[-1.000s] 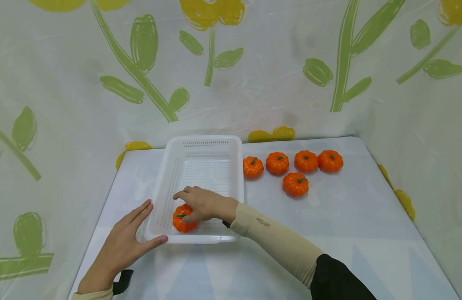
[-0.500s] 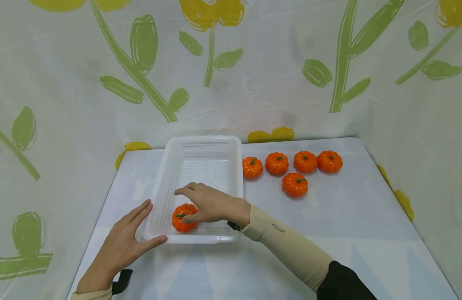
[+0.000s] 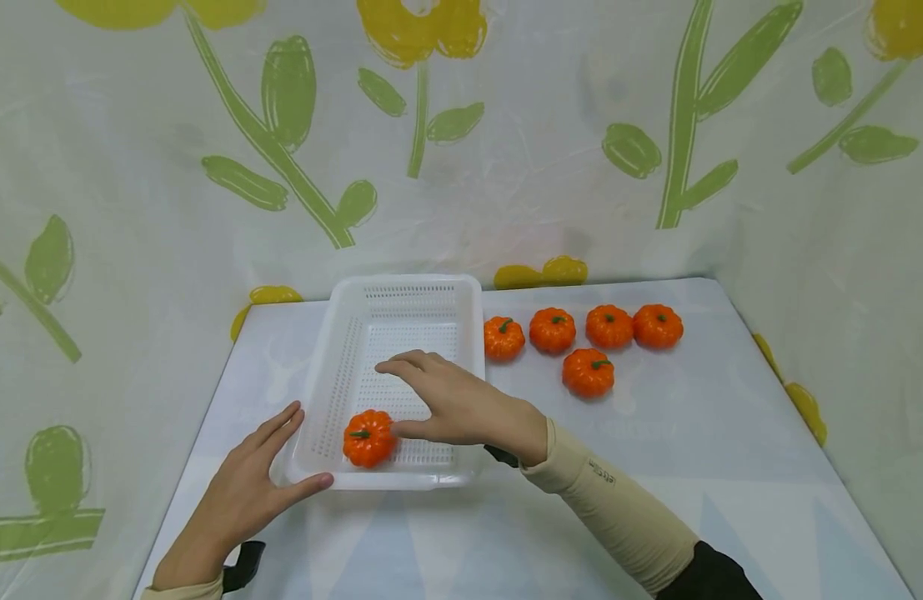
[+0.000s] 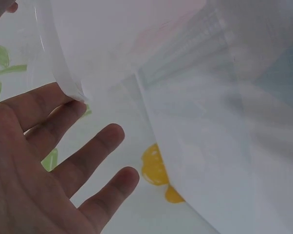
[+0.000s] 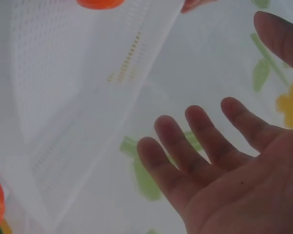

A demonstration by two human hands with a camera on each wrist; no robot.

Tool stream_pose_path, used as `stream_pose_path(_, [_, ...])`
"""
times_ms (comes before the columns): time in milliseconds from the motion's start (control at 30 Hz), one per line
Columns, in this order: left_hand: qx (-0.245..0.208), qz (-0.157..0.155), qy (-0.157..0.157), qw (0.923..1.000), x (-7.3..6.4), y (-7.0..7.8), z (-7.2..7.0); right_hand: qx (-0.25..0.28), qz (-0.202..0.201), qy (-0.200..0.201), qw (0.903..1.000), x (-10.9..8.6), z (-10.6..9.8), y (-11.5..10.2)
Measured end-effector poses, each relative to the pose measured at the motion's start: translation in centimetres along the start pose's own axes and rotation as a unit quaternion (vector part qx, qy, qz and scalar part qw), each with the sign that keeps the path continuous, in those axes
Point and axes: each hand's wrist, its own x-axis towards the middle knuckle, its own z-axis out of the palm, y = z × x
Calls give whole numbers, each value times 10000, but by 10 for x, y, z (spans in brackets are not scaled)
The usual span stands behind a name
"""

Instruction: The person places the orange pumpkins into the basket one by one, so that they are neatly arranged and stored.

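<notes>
Lower left: left hand point(image 3: 239, 492), fingers spread, touches the white perforated plastic basket point(image 3: 401, 481). Glossy orange ribbed pumpkin point(image 3: 368, 442) sits inside, lower centre — likely light, stiff, slippery; hold around the sides. Centre: right hand point(image 3: 464, 406), spread, holds nothing. Five matching pumpkins point(image 3: 588, 375) lie beyond, right of centre.

The head view looks forward and down at the white perforated basket point(image 3: 401, 335). Close-up wrist views share it: left's twelve o'clock, right's ten.
</notes>
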Motion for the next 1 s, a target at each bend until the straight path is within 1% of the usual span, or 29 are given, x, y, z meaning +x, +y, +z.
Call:
stream_pose_path(67, [-2,-45,-47,10000,0,0,0,15,7,127,9999,-5,-3,3])
stream_pose_path(200, [-70,-60,-79,9999,-1,0,2,130,160,361,9991,-18,-11,11])
stream_pose_path(367, [-183,49,6,9998,-2,-2,2,314,487,682,9960,-34,-19,26])
stream_pose_path(500, [-215,81,33,9997,-3,-3,2,599,884,921,9900,-51,-30,40])
stream_pose_path(567, [-184,61,0,9998,-2,-2,2,718,994,1084,9865,-58,-36,47])
stream_pose_path(667, [-149,-1,-59,9999,-2,-2,2,724,1109,1358,9819,-68,-43,60])
stream_pose_path(767, [-131,-39,-94,9999,-1,-2,2,600,1288,1598,9769,-77,-47,71])
stream_pose_path(900, [-91,-59,-98,9999,-1,-3,3,486,1524,1747,9715,-89,-51,82])
stream_pose_path(1000, [-72,-68,-102,9999,-1,-3,3,554,1649,1797,9682,-98,-53,90])
